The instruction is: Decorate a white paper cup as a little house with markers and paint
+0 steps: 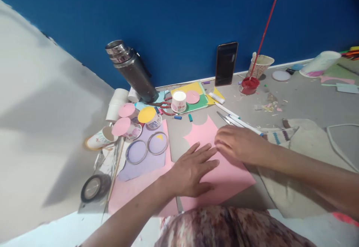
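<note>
1. Patterned cloth (pixel 224 228) at the bottom edge lies nearest the camera, just below the pink sheet (pixel 221 172).
2. Left hand (pixel 190 170) lies flat on the pink sheet, its grip spread, fingers apart and pressing down, holding nothing.
3. Right hand (pixel 238 144) rests on the sheet's right edge just beside the left hand; its fingers curl under, so whether the grip pinches the paper cannot be told.
4. That pink sheet lies on the grey table (pixel 303 101) in front of the person, its far edge cut in scallops.
5. Left of it lies a purple sheet (pixel 140 164) bearing two tape rings (pixel 147 148).
6. White markers (pixel 238 118) lie just beyond the right hand.
7. Farther back stand a steel flask (pixel 130 71), a phone (pixel 226 63) leaning on the blue wall, and a red paint pot (pixel 249 85).
</note>
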Action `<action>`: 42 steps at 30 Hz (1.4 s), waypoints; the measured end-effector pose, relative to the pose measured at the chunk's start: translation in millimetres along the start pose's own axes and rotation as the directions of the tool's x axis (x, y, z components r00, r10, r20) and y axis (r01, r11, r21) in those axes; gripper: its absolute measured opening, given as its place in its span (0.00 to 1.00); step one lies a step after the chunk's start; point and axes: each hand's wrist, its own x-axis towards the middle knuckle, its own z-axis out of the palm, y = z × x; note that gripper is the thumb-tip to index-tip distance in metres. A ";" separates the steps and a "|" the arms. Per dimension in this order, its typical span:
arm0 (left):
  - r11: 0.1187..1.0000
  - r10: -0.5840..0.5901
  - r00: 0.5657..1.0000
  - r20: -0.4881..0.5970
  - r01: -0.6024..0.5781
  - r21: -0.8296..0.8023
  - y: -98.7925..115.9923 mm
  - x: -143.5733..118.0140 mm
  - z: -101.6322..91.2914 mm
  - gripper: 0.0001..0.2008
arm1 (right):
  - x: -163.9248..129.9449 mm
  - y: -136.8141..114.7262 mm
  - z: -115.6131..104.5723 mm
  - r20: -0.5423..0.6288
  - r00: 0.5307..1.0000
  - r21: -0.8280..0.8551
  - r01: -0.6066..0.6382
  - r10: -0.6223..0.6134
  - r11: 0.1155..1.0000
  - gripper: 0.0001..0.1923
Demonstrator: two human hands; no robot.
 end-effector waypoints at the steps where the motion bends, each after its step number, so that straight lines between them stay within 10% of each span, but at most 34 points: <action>1: 0.999 -0.034 0.999 -0.016 0.035 0.020 4.5 3.0 2.4 0.30 | 5.8 6.9 -6.5 -0.020 0.997 -0.059 -0.074 0.073 0.995 0.12; 8: 0.997 -0.046 0.991 -0.126 0.053 0.051 5.2 12.3 21.8 0.24 | 23.6 59.6 -48.8 -0.155 0.860 -0.192 -0.509 0.487 0.839 0.16; 17: 0.998 0.036 0.993 -0.114 -0.041 -0.039 -14.8 3.1 6.3 0.27 | 73.6 50.9 -51.4 -0.319 0.912 0.082 -0.244 0.257 0.966 0.22; 26: 0.997 -0.058 0.998 -0.034 0.056 -0.052 -2.6 18.0 -9.5 0.22 | 56.0 93.9 -64.4 -0.300 0.768 0.032 -0.584 0.565 0.811 0.15; 34: 0.997 -0.074 0.986 -0.150 0.076 0.014 3.5 13.6 -10.1 0.18 | 47.5 106.7 -47.9 -0.201 0.761 -0.028 -0.634 0.617 0.773 0.16; 37: 0.971 -0.206 0.928 -0.310 0.233 0.053 1.3 -12.0 -27.6 0.16 | 46.1 111.3 -46.3 -0.205 0.743 -0.015 -0.653 0.637 0.757 0.16; 42: 0.690 -0.576 0.657 -0.487 0.710 0.141 -18.4 -60.2 -54.8 0.28 | 47.0 113.1 -42.2 -0.232 0.732 0.008 -0.657 0.640 0.754 0.16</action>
